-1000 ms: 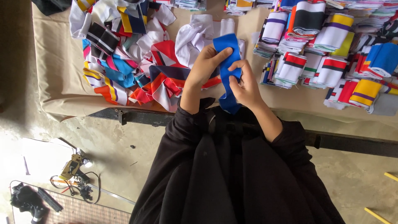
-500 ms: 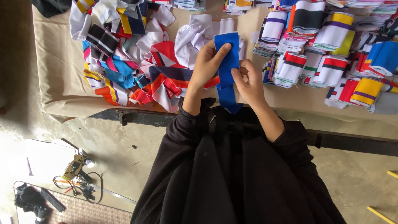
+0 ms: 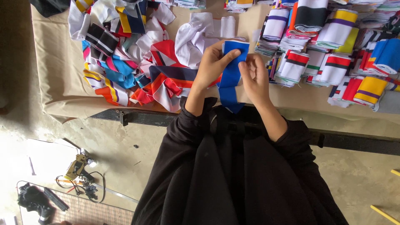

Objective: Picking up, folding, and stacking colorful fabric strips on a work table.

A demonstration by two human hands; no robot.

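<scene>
1. Nearest to me: black sleeves point(image 3: 233, 166) fill the lower middle, both forearms reaching up toward the table point(image 3: 54, 71).
2. Floor near left: a small tool w/ tangled wires point(image 3: 79, 175) on a pale sheet, plus a dark bundle point(image 3: 35, 200) at the corner. Can't tell what either is exactly.
3. Near table edge: a dark metal bar point(image 3: 137, 117) runs left to right under the beige cloth cover.
4. My left hand point(image 3: 210, 66) is closed on the blue strip point(image 3: 230, 79): thumb lies across the front near its top, the other fingers curl behind its left edge.
5. My right hand point(image 3: 255, 77) pinches the strip's right edge, fingertips bent in and touching it just below the top.
6. Strip hangs upright btwn both hands, held above the near edge of the table, centre of view; its lower end drops past the edge in front of the sleeves. A thin white line shows along the top.
7. Left of the hands: a loose heap of mixed strips point(image 3: 125, 62), red, white, blue, yellow, black, all jumbled.
8. Just behind the left hand: white pieces point(image 3: 193, 37), crumpled.
9. Right and far right: folded striped stacks point(image 3: 333, 54) in rows, neater than the heap, reaching to the far edge.
</scene>
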